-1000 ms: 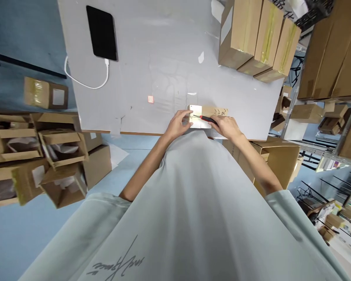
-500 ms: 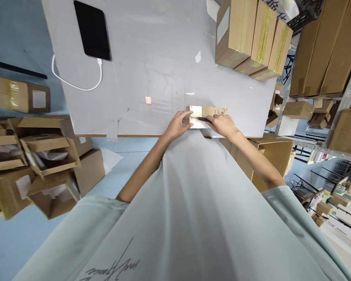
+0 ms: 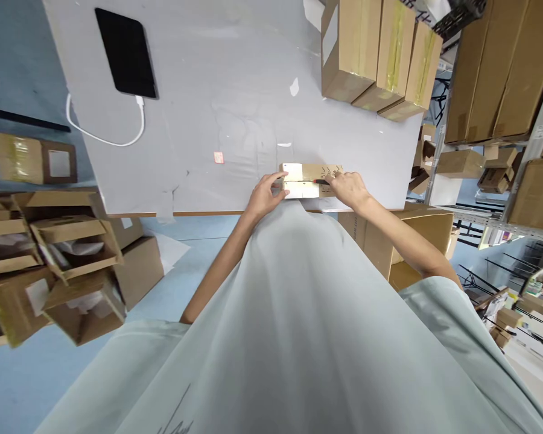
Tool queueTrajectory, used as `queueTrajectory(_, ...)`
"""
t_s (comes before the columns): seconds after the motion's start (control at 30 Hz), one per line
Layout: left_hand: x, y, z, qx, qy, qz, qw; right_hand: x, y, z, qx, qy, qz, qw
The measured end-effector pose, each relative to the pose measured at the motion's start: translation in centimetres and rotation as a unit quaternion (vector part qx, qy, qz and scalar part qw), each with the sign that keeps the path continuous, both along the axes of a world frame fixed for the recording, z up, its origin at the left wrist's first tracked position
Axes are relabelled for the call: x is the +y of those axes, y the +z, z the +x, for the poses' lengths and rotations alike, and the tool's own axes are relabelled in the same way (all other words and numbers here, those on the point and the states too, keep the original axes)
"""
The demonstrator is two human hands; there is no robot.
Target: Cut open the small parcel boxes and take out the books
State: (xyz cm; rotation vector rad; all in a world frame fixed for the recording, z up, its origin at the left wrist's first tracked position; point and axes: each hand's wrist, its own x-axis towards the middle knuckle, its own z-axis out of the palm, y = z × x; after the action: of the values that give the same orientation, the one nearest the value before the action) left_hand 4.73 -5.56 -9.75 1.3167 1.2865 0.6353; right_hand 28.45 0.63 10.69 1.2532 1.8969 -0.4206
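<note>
A small cardboard box point(image 3: 326, 172) with a white label point(image 3: 294, 172) across its left part and dark handwriting on its right lies at the table's near edge. My left hand point(image 3: 266, 191) grips the left end of this box, thumb and fingers on either side. In my right hand point(image 3: 349, 188) is a black-and-red utility knife point(image 3: 320, 181), its thin tip pointing left along the box's middle seam. The fingers of that hand are closed around the handle and hide most of it.
Three taped cartons point(image 3: 357, 48) stand at the table's back right. A black tablet point(image 3: 127, 54) with a white cable point(image 3: 113, 142) lies at the left. Open cartons point(image 3: 76, 241) are stacked on the floor to the left, and another open carton point(image 3: 428, 235) is below the table at right.
My right hand has drawn the knife to the right along the box's seam. My left hand still holds the box's left end. The whole view has shifted slightly.
</note>
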Motion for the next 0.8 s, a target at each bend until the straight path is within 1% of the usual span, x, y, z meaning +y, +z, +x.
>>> queueTrajectory(0.1,-0.3,-0.5,0.2,0.005,0.014,-0.001,1.000,-0.1,0.4,3.2,-0.008,-0.008,0.008,1.000)
queueTrajectory(0.17,-0.5,-0.7,0.5,0.009,0.025,-0.006,1.000,-0.2,0.6,5.4,-0.025,-0.026,0.017,0.999)
queueTrajectory(0.3,-0.8,-0.6,1.3,0.017,0.040,-0.015,0.999,-0.3,0.6,9.3,-0.032,-0.056,0.029,0.998)
queueTrajectory(0.43,-1.0,-0.3,2.1,0.030,0.055,-0.016,0.998,-0.8,-0.1,11.8,-0.013,-0.077,0.046,0.996)
queueTrajectory(0.53,-1.1,-0.2,2.4,0.038,0.069,-0.026,0.997,-0.8,-0.6,13.8,0.010,-0.112,0.057,0.992)
queueTrajectory(0.63,-1.2,-0.2,2.4,0.048,0.076,-0.034,0.995,-0.6,-1.4,17.0,0.067,-0.150,0.059,0.985)
queueTrajectory(0.7,-1.2,-0.5,2.3,0.040,0.093,-0.038,0.994,-0.6,-2.5,19.6,0.128,-0.194,0.067,0.970)
queueTrajectory(0.73,-1.2,-0.6,2.1,0.029,0.110,-0.043,0.993,-0.7,-3.4,20.8,0.165,-0.228,0.077,0.956)
queueTrajectory(0.77,-1.2,-0.8,1.9,0.015,0.129,-0.050,0.990,-1.0,-4.5,21.6,0.203,-0.272,0.090,0.936)
queueTrajectory(0.8,-1.2,-0.9,1.6,0.001,0.150,-0.058,0.987,-1.4,-6.0,21.9,0.245,-0.323,0.103,0.908)
